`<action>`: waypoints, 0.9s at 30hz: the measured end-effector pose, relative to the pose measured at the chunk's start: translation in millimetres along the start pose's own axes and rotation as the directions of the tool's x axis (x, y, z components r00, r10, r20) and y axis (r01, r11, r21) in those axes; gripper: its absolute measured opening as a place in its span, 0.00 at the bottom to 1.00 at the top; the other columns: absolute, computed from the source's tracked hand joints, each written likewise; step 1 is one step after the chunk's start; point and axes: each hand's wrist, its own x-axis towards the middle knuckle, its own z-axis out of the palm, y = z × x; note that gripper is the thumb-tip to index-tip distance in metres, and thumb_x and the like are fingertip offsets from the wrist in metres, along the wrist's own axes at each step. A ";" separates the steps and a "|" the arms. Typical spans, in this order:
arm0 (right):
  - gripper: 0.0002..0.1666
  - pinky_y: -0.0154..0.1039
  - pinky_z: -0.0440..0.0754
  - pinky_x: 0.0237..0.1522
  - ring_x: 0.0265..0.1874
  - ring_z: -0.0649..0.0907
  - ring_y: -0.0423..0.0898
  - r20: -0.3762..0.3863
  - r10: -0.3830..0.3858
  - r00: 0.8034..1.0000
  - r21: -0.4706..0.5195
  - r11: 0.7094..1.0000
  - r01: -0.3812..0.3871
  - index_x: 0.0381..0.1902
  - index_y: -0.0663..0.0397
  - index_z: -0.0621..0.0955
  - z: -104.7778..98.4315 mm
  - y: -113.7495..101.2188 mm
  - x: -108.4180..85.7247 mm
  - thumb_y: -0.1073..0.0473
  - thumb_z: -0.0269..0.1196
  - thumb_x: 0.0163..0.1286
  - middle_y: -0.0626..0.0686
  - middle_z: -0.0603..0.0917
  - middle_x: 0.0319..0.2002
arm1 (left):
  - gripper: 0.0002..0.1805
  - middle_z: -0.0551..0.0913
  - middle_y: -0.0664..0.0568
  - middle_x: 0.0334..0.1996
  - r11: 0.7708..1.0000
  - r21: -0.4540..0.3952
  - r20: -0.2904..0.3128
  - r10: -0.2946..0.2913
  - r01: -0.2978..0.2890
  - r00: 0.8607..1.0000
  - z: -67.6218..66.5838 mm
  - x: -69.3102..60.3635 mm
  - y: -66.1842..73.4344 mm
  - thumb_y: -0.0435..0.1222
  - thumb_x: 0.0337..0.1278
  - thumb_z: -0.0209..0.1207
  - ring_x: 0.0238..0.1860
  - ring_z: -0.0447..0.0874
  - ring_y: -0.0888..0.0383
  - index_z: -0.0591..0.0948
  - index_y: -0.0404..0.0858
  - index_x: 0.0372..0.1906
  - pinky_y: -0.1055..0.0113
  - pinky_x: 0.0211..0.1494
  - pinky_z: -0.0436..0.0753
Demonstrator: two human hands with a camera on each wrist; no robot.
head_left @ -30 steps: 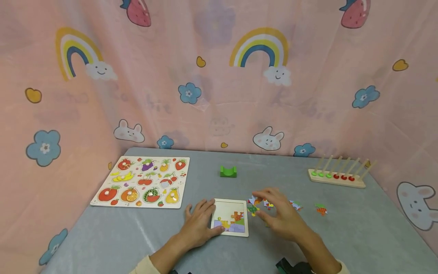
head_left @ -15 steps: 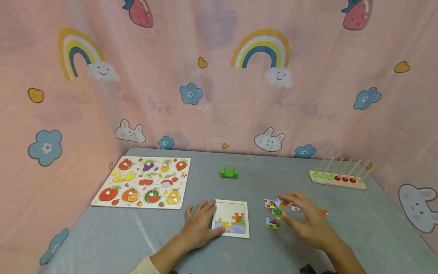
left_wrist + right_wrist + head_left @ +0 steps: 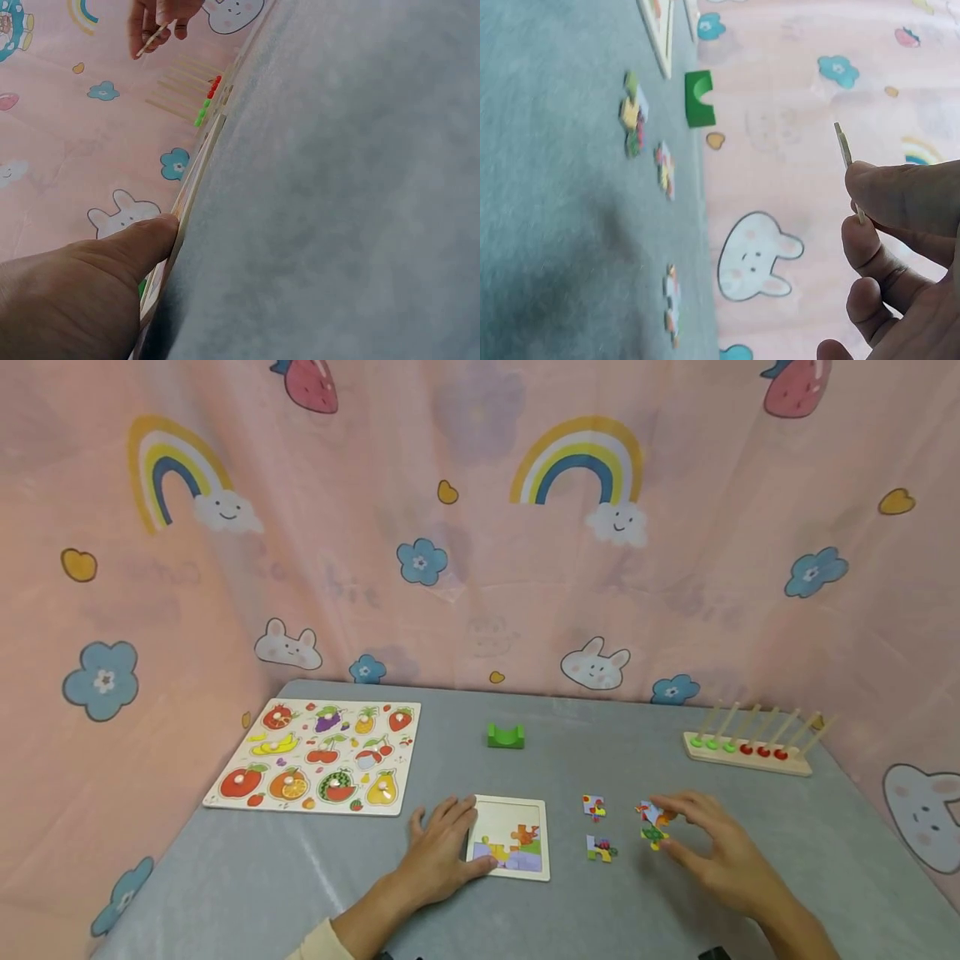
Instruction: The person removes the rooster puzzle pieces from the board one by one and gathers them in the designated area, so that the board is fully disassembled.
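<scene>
A square wooden puzzle tray [image 3: 510,800] stands on the grey table with several jigsaw pieces [image 3: 517,860] in its lower part. My left hand [image 3: 438,852] rests along its left side, fingers extended, thumb on the near edge. In the left wrist view the thumb [image 3: 154,236] presses on the tray's edge. My right hand [image 3: 712,852] pinches a jigsaw piece with a green picture [image 3: 654,835] between thumb and fingertips; the right wrist view has this piece edge-on, raised off the table. Two loose jigsaw pieces, one upper [image 3: 594,807] and one lower [image 3: 601,848], lie between tray and right hand.
A fruit peg puzzle board [image 3: 311,760] lies at the left. At the back centre sits a green block with a curved hollow [image 3: 506,737]. A wooden peg rack with green and red beads [image 3: 747,753] stands at the back right. A patterned pink curtain hangs behind.
My right hand has moved to the right, away from the tray, with the jigsaw piece in its fingers, uncovering the two loose pieces. The left hand has stayed on the tray.
</scene>
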 end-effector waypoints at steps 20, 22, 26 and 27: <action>0.25 0.45 0.69 0.45 0.46 0.72 0.46 0.123 0.167 0.978 -0.040 0.986 -0.163 0.52 0.54 0.81 11.6 42.8 -17.8 0.64 0.73 0.55 0.44 0.80 0.44 | 0.40 0.69 0.48 0.66 1.000 0.004 -0.010 0.000 0.000 1.000 -0.1 0.5 -0.8 0.56 0.49 0.67 0.67 0.60 0.45 0.75 0.34 0.61 0.32 0.59 0.48; 0.25 0.42 0.68 0.46 0.46 0.73 0.45 0.138 0.162 0.977 -0.039 0.987 -0.158 0.52 0.54 0.81 13.3 45.9 -19.4 0.65 0.73 0.54 0.44 0.79 0.44 | 0.39 0.69 0.47 0.66 1.000 0.001 -0.012 0.002 -0.002 1.000 -0.1 0.3 -0.4 0.56 0.48 0.68 0.67 0.60 0.45 0.75 0.34 0.61 0.32 0.59 0.48; 0.26 0.33 0.69 0.45 0.45 0.75 0.40 0.161 0.157 0.974 -0.022 0.988 -0.155 0.52 0.54 0.81 15.5 50.4 -22.2 0.67 0.72 0.54 0.43 0.79 0.45 | 0.39 0.69 0.47 0.66 1.000 -0.003 -0.010 0.001 -0.001 1.000 -0.3 0.3 0.6 0.55 0.48 0.68 0.67 0.60 0.45 0.75 0.34 0.60 0.32 0.59 0.48; 0.26 0.33 0.71 0.44 0.45 0.75 0.40 0.162 0.152 0.975 -0.022 0.988 -0.150 0.52 0.54 0.81 16.0 51.4 -22.7 0.67 0.72 0.54 0.43 0.79 0.45 | 0.39 0.69 0.47 0.66 1.000 -0.003 -0.009 0.001 -0.001 1.000 -0.4 0.4 0.9 0.55 0.48 0.68 0.67 0.60 0.45 0.75 0.34 0.60 0.32 0.59 0.48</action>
